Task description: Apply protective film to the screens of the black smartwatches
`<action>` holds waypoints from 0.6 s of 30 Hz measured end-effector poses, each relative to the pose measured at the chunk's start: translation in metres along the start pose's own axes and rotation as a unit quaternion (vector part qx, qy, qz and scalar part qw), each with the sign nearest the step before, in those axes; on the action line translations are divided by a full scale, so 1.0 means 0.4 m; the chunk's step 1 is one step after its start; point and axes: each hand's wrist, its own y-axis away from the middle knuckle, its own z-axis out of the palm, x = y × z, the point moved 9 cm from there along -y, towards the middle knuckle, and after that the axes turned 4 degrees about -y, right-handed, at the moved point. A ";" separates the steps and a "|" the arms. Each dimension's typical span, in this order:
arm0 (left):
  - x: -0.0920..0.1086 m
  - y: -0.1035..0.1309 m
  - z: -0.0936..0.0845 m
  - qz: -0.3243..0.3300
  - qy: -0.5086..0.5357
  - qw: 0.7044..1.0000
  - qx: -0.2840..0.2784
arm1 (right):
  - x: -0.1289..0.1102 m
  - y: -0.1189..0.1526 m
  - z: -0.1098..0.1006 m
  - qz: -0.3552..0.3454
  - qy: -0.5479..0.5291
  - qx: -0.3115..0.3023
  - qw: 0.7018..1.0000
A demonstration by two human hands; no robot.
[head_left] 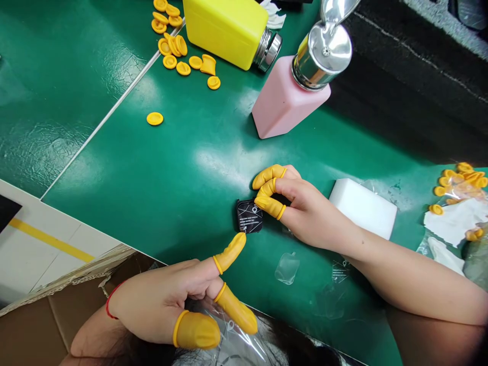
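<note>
A small black square piece (249, 219) with white print lies on the green table (171, 178). My right hand (292, 203), in yellow finger cots, pinches at its upper right corner; whether it grips the piece or a film on it is too small to tell. My left hand (190, 300) also wears yellow cots. Its fingers are spread, with one fingertip at the lower edge of the black piece. Below my right hand lies a small clear film piece (287, 268). A white block (363, 207) sits behind my right wrist.
A pink pump bottle (287, 99) and a lying yellow bottle (229, 30) are beyond my hands. Loose yellow cots (183, 68) lie upper left, more (463, 178) at right by white wipes (455, 221). A black foam block (412, 76) stands upper right; a cardboard box (68, 310) is lower left.
</note>
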 end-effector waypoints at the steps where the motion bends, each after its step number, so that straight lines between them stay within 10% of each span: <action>1: 0.001 0.000 0.000 0.001 0.002 1.000 0.002 | -0.001 0.000 0.000 -0.002 0.001 0.001 1.000; 18: 0.028 -0.005 0.004 -0.003 0.013 0.997 0.071 | 0.017 -0.021 0.013 0.030 -0.093 0.013 0.995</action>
